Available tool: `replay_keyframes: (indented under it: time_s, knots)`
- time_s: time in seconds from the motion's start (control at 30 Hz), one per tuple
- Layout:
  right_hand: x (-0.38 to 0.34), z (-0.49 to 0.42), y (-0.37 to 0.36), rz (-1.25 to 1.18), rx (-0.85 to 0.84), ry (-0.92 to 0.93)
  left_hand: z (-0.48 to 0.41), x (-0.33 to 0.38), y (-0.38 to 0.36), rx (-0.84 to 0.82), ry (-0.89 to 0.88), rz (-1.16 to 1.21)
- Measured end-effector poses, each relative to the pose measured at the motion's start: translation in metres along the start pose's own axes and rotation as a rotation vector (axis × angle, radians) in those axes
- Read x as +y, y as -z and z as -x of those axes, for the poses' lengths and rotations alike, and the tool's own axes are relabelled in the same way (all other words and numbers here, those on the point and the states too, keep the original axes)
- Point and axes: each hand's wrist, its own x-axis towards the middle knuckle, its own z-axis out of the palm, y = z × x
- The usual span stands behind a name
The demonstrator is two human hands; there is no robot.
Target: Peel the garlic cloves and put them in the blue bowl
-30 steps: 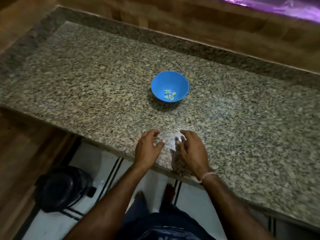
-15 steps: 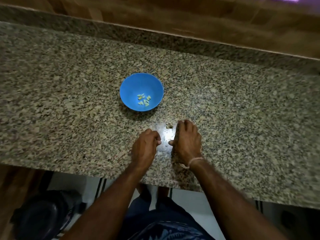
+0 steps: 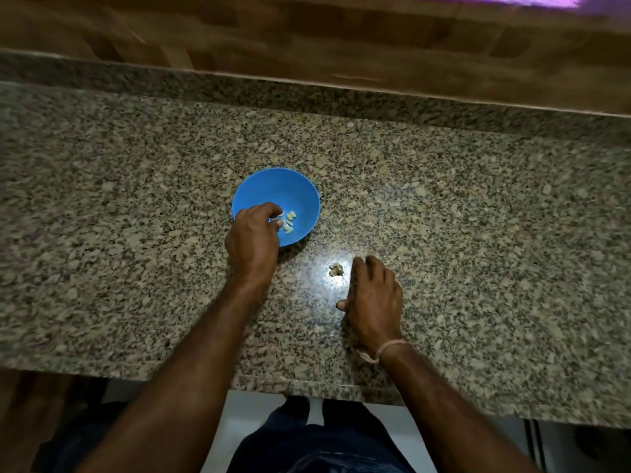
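Note:
The blue bowl (image 3: pixel 300 196) stands on the granite counter with several peeled pale garlic cloves (image 3: pixel 290 220) inside. My left hand (image 3: pixel 252 244) reaches over the bowl's near-left rim, its bunched fingertips pinching a pale clove just above the others. My right hand (image 3: pixel 374 298) rests on the counter to the right and nearer me, fingers loosely bent, thumb out to the left, holding nothing. A small pale garlic scrap (image 3: pixel 336 269) lies just left of its fingertips, apart from them.
The speckled granite counter (image 3: pixel 478 250) stretches left and right, with a raised granite ledge and a wooden wall (image 3: pixel 307 39) behind. Its front edge runs just below my wrists; my legs and a tiled floor show beneath.
My left hand left the spot beside my right hand and moved forward into the bowl. My right hand stayed on the counter, and the garlic scrap now lies uncovered.

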Motion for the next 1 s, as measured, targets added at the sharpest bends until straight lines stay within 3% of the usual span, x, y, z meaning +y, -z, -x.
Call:
replay_keyframes:
  time_s: [0.13,0.3,0.47,0.53,0.7,0.9,1.0]
  knots:
    - [0.003,-0.003,-0.001,-0.002,0.017,0.022,0.028,0.008,-0.003,0.084,-0.142,0.096]
    - [0.016,-0.002,-0.003,-0.033,0.082,0.082,0.081,0.033,-0.052,-0.278,-0.152,0.239]
    - [0.028,-0.004,-0.002,-0.071,0.074,0.160,0.077,0.035,-0.083,-0.238,-0.093,0.155]
    - [0.035,-0.007,0.000,-0.130,0.049,0.190,0.082,0.036,-0.084,-0.188,0.024,0.286]
    - [0.056,-0.017,0.002,-0.470,0.027,0.195,0.096,0.036,-0.076,-0.314,0.623,0.965]
    - [0.056,-0.028,-0.001,-0.748,0.035,0.209,0.103,0.033,-0.067,-0.272,0.790,1.166]
    - [0.042,-0.031,0.004,-1.039,-0.142,0.125,0.103,0.036,-0.062,-0.298,0.819,1.239]
